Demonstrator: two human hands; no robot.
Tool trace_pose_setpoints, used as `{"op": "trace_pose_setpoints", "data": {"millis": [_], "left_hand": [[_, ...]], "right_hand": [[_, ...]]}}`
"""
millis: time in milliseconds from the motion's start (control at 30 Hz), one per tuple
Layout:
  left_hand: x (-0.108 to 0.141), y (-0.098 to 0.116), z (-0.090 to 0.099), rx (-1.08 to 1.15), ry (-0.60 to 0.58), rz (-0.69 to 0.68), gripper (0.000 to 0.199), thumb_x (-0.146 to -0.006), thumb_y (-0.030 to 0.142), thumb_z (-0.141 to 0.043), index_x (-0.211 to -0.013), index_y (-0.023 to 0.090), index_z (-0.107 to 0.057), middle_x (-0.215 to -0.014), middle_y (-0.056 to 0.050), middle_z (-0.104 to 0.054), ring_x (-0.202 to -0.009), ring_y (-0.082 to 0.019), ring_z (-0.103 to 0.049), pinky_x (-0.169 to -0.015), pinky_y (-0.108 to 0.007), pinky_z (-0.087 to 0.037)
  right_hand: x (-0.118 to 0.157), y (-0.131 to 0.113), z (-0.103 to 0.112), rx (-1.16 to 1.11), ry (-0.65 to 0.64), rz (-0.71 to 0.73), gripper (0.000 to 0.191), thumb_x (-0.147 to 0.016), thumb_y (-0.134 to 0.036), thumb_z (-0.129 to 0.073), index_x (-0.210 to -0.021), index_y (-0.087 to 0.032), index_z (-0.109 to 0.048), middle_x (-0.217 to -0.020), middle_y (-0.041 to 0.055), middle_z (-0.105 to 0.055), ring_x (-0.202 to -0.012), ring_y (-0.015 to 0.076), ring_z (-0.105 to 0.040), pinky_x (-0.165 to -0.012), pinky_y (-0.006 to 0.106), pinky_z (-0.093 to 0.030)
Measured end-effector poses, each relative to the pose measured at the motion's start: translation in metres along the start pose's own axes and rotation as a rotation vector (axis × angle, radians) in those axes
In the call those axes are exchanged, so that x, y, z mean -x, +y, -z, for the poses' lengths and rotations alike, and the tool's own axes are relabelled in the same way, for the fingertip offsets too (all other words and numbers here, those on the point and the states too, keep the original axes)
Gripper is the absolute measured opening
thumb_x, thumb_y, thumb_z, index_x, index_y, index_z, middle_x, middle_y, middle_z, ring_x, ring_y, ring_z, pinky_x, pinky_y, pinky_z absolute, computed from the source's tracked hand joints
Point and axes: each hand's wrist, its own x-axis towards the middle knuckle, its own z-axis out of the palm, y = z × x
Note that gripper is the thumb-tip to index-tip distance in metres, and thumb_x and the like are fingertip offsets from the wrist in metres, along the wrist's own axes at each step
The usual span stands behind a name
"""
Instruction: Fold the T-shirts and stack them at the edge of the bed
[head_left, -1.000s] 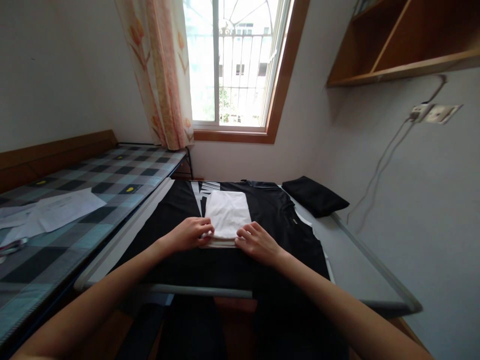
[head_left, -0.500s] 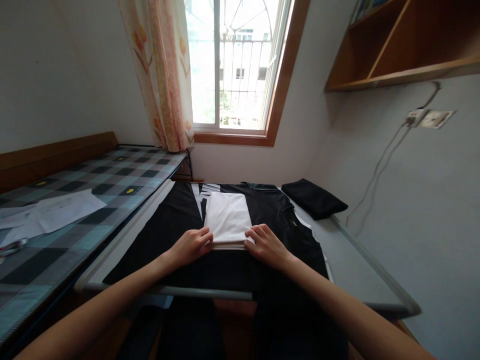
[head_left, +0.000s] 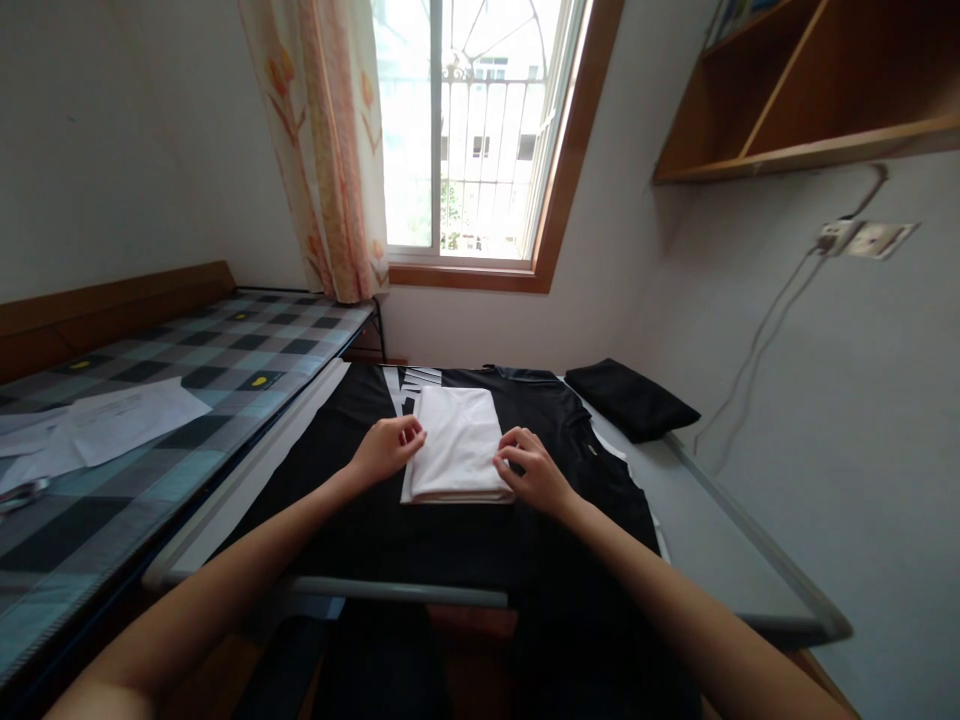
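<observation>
Your two forearms reach in from the bottom corners over the near edge of the table (head_left: 727,530), whose grey rim shows in front of you. Across it lies a black garment (head_left: 450,545), spread flat, with white markings toward its far left part. On top of that sits the folded white cloth (head_left: 456,440), a neat flat rectangle with layered edges along its near side. Your right hand (head_left: 504,455) is at the cloth's right edge, thumb and fingers apart with a gap between them. Your left hand (head_left: 421,440) is at the left edge, fingers curled loosely — whether its fingertips meet, or press on the cloth, you cannot tell from here. Farther off, a folded black cloth (head_left: 630,400) rests at the table's far right corner. To your left, papers (head_left: 127,420) lie on a bed (head_left: 217,345) with a checked cover. Beyond everything, a flowered curtain (head_left: 322,150) hangs beside a barred window (head_left: 484,140) — brown-framed and bright.
</observation>
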Motion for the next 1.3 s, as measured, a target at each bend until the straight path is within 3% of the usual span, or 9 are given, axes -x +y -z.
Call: {"op": "trace_pose_setpoints", "data": {"millis": [133,200,400,667,767,833,967,1100,1300], "left_hand": [[-0.059,-0.025,-0.01,0.255,-0.036,0.433,0.019,-0.081,0.03,-0.063,-0.093,0.016,-0.06,-0.066,0.001,-0.062,-0.048,-0.011,-0.058,-0.047,-0.02,-0.041],[-0.08,-0.035,-0.019,0.315,-0.009,0.544,0.024,-0.079,0.031,-0.066,-0.096,0.014,-0.059,-0.063,0.001,-0.061,-0.047,-0.012,-0.058,-0.044,-0.019,-0.04],[-0.099,-0.05,-0.04,0.363,0.088,0.572,0.028,-0.075,0.034,-0.072,-0.089,0.011,-0.062,-0.055,0.001,-0.057,-0.045,-0.013,-0.055,-0.04,-0.02,-0.038],[-0.085,-0.055,-0.045,0.477,0.184,0.534,0.034,-0.081,0.03,-0.069,-0.108,0.013,-0.057,-0.075,-0.003,-0.065,-0.062,-0.014,-0.064,-0.061,-0.026,-0.054],[-0.082,-0.042,-0.042,0.341,0.234,0.437,0.025,-0.079,0.023,-0.068,-0.101,0.014,-0.061,-0.089,-0.007,-0.065,-0.076,-0.018,-0.066,-0.075,-0.033,-0.054],[-0.078,-0.026,-0.041,0.155,0.253,0.221,0.018,-0.082,0.023,-0.063,-0.098,0.017,-0.065,-0.101,-0.009,-0.064,-0.093,-0.021,-0.064,-0.089,-0.036,-0.05],[-0.064,0.005,-0.048,-0.102,0.077,-0.183,0.034,-0.096,0.037,-0.04,-0.113,0.021,-0.065,-0.123,-0.008,-0.061,-0.123,-0.024,-0.051,-0.107,-0.041,-0.037],[-0.05,0.011,-0.063,-0.356,-0.124,-0.222,0.059,-0.093,0.059,-0.036,-0.138,0.024,-0.049,-0.146,-0.009,-0.045,-0.139,-0.031,-0.031,-0.113,-0.049,-0.024],[-0.045,0.003,-0.073,-0.479,-0.13,-0.235,0.068,-0.091,0.066,-0.028,-0.142,0.025,-0.044,-0.149,-0.009,-0.041,-0.141,-0.031,-0.028,-0.115,-0.049,-0.02]], "right_hand": [[-0.022,0.028,-0.026,-0.051,0.174,-0.245,0.02,-0.089,-0.03,-0.052,-0.079,-0.019,-0.066,-0.085,0.0061,-0.056,-0.086,0.0209,-0.055,-0.084,0.039,-0.045],[-0.027,0.04,-0.041,-0.096,0.209,-0.34,0.021,-0.088,-0.033,-0.052,-0.081,-0.019,-0.066,-0.085,0.0057,-0.056,-0.082,0.0205,-0.056,-0.081,0.038,-0.047],[-0.02,0.046,-0.058,-0.152,0.204,-0.394,0.021,-0.086,-0.034,-0.052,-0.091,-0.02,-0.066,-0.092,0.0063,-0.053,-0.083,0.0198,-0.057,-0.081,0.037,-0.048],[-0.017,0.042,-0.055,-0.085,0.169,-0.322,0.019,-0.084,-0.03,-0.056,-0.095,-0.02,-0.067,-0.093,0.0068,-0.051,-0.089,0.0214,-0.055,-0.087,0.039,-0.047],[-0.017,0.04,-0.055,-0.055,0.163,-0.319,0.018,-0.083,-0.028,-0.056,-0.095,-0.02,-0.067,-0.094,0.007,-0.05,-0.089,0.0215,-0.055,-0.088,0.039,-0.047],[-0.017,0.038,-0.055,-0.032,0.154,-0.314,0.018,-0.083,-0.027,-0.056,-0.095,-0.02,-0.067,-0.095,0.0074,-0.05,-0.09,0.0219,-0.055,-0.089,0.039,-0.047],[-0.017,0.035,-0.053,0.018,0.124,-0.306,0.02,-0.083,-0.028,-0.056,-0.097,-0.021,-0.068,-0.096,0.0077,-0.05,-0.092,0.0228,-0.055,-0.091,0.04,-0.046],[-0.016,0.034,-0.052,0.058,0.125,-0.35,0.021,-0.085,-0.033,-0.054,-0.095,-0.021,-0.069,-0.097,0.0079,-0.054,-0.094,0.024,-0.056,-0.092,0.043,-0.044],[-0.028,0.03,-0.05,-0.005,0.121,-0.363,0.033,-0.09,-0.038,-0.045,-0.105,-0.021,-0.069,-0.114,0.0105,-0.062,-0.11,0.0253,-0.057,-0.097,0.043,-0.042]]}}
